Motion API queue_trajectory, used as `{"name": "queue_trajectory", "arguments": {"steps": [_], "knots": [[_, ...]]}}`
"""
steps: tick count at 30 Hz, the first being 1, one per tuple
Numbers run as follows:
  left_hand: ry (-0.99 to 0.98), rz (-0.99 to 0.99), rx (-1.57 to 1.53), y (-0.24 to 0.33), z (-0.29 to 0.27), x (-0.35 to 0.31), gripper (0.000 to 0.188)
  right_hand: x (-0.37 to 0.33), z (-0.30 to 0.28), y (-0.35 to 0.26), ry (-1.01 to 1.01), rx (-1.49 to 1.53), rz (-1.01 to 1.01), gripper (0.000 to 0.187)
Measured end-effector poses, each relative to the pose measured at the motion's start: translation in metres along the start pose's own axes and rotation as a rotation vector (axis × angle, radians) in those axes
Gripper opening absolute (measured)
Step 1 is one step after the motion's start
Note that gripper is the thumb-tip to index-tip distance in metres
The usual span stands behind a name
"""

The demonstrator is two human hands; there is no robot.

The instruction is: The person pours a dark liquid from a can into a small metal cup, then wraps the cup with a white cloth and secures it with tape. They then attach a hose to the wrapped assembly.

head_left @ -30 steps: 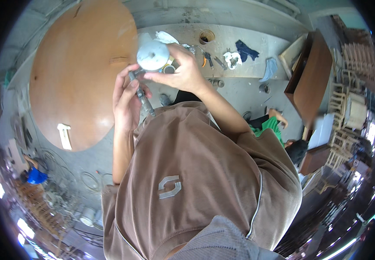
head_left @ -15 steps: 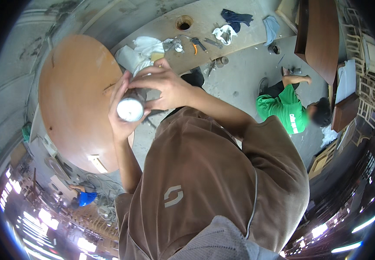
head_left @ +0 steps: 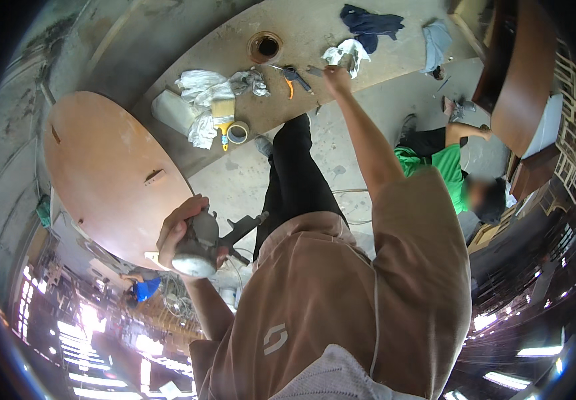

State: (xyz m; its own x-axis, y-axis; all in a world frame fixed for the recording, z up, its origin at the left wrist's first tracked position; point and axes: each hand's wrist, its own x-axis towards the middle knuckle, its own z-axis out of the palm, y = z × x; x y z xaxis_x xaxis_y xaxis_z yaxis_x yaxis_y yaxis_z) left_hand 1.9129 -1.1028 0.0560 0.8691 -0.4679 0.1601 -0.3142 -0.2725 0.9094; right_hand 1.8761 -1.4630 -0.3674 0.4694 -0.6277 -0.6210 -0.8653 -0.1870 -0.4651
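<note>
My left hand (head_left: 178, 230) is wrapped around the cup of a grey metal spray gun (head_left: 198, 243), held tilted in front of my torso. The gun's body and handle point to the right, towards my legs. My right arm stretches forward to the bench, where my right hand (head_left: 338, 81) has its fingers closed on the end of a flat grey tool (head_left: 314, 70); its exact kind is too small to tell. Just beyond that hand is a crumpled white cloth (head_left: 349, 53). Left of it lies a black and orange air blow gun (head_left: 294, 80).
On the bench (head_left: 221, 43) are a can of dark liquid (head_left: 265, 48), rags (head_left: 201, 87), a paintbrush (head_left: 223, 120), a tape roll (head_left: 238, 133) and dark cloth (head_left: 371, 25). An oval wooden panel (head_left: 111, 173) stands left. A person in green (head_left: 444, 167) crouches right, near brown furniture (head_left: 524, 73).
Both hands were together around the spray gun's cup. My right hand has let go and reached forward to the bench; my left has lowered the gun nearer my body.
</note>
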Motion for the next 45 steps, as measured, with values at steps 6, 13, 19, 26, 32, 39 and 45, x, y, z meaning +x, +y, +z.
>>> {"name": "queue_trajectory", "arguments": {"steps": [6,13,19,26,32,39,45], "knots": [[0.077,-0.103,0.026,-0.005,0.025,0.023,0.081,0.111,0.071,0.096,-0.054,-0.070,-0.159,0.043],[-0.068,-0.099,0.027,0.029,0.026,0.048,0.078,0.044,-0.029,0.028,-0.109,1.004,0.174,0.029],[-0.165,0.013,-0.109,0.048,0.044,0.074,0.074,-0.087,-0.156,-0.057,-0.768,1.221,0.161,0.021],[-0.329,0.129,-0.126,0.076,0.046,0.078,0.071,-0.219,-0.228,-0.156,-1.075,1.091,-0.313,0.029],[-0.352,0.063,-0.178,0.094,0.021,0.047,0.062,-0.294,-0.248,-0.206,-1.264,1.149,-0.474,0.025],[-0.260,0.204,-0.203,0.100,-0.021,-0.008,0.063,-0.375,-0.242,-0.234,-1.218,0.884,-0.662,0.023],[-0.216,0.208,-0.154,0.104,-0.073,-0.059,0.063,-0.440,-0.243,-0.268,-1.030,0.252,-1.019,0.017]]}}
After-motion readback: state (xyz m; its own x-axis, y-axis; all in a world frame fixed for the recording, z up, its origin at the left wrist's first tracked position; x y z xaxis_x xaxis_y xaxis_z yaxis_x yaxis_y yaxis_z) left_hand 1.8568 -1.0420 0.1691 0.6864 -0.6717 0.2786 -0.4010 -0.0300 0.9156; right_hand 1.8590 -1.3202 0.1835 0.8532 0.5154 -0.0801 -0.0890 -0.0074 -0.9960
